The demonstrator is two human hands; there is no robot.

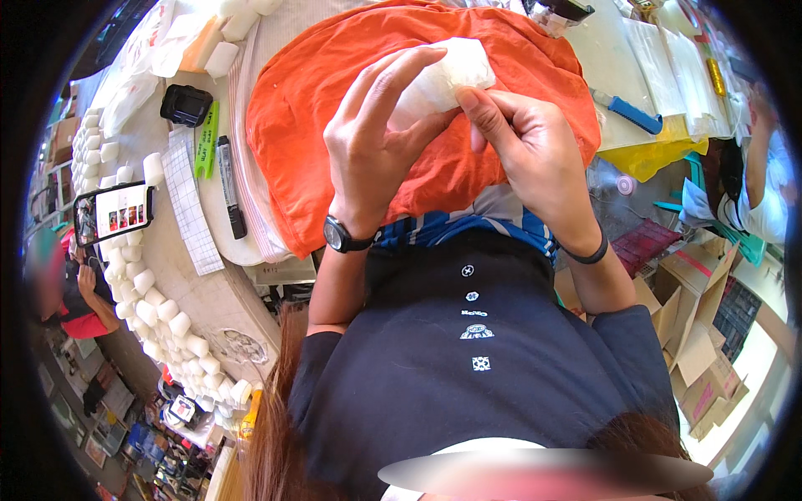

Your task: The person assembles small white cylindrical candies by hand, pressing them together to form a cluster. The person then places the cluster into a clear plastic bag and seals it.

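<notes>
Over an orange cloth (pixel 309 108) I hold a white, wrapped-looking block (pixel 464 60) with a faceted end. My left hand (pixel 366 138), with a black watch at the wrist, curves its fingers and thumb around the block's left side. The thumb and fingers of my right hand (pixel 535 138) pinch the block's near right edge. A black band circles that wrist. My fingers hide part of the block, and I cannot tell what it is made of.
Left of the cloth lie a black marker (pixel 229 188), a green strip (pixel 205 142), gridded paper (pixel 190 200) and a black tray (pixel 186 105). A phone (pixel 114 213) stands beside many white cylinders (pixel 167 313). A blue-handled cutter (pixel 635 114) lies right. Cardboard boxes (pixel 693 292) and other people flank the table.
</notes>
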